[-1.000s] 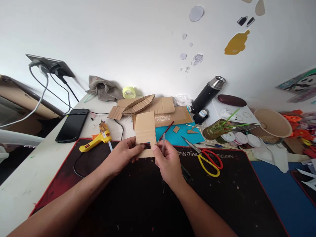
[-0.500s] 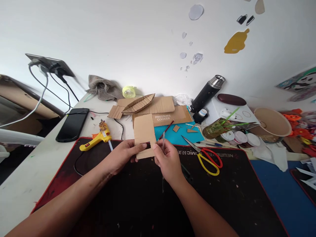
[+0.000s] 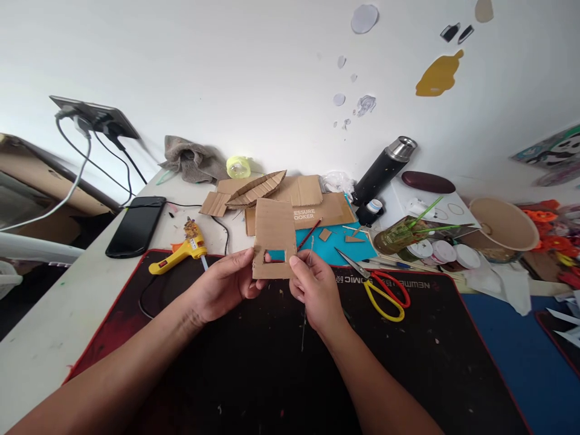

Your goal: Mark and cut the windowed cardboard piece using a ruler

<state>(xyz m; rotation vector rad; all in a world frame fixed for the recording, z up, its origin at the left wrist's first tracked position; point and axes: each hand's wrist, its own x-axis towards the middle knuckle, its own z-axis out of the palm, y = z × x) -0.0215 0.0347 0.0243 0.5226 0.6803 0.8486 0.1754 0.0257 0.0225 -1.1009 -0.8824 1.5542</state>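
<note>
A rectangular piece of cardboard [image 3: 275, 226] with a small rectangular window cut near its lower end is held up above the dark mat. My left hand [image 3: 224, 283] grips its left edge, thumb in front and fingers behind; a fingertip shows through the window. At the lower right corner, my right hand [image 3: 317, 289] pinches the cardboard between thumb and fingers. A thin, pale, blade-like tool [image 3: 303, 332] is also tucked in my right hand, sticking out above and below; its exact kind is unclear.
Red-and-yellow-handled scissors [image 3: 385, 296] lie right on the mat [image 3: 217, 374]. A yellow glue gun [image 3: 179, 257] and a phone [image 3: 136, 226] are left. Behind are cardboard scraps [image 3: 308, 190], a pencil [image 3: 310, 234], blue sheet [image 3: 335, 244], black flask [image 3: 385, 169] and paint pots [image 3: 441, 252].
The cardboard has been raised slightly and turned to face me, so its window now shows fully. My left thumb has shifted from over the window to the left edge.
</note>
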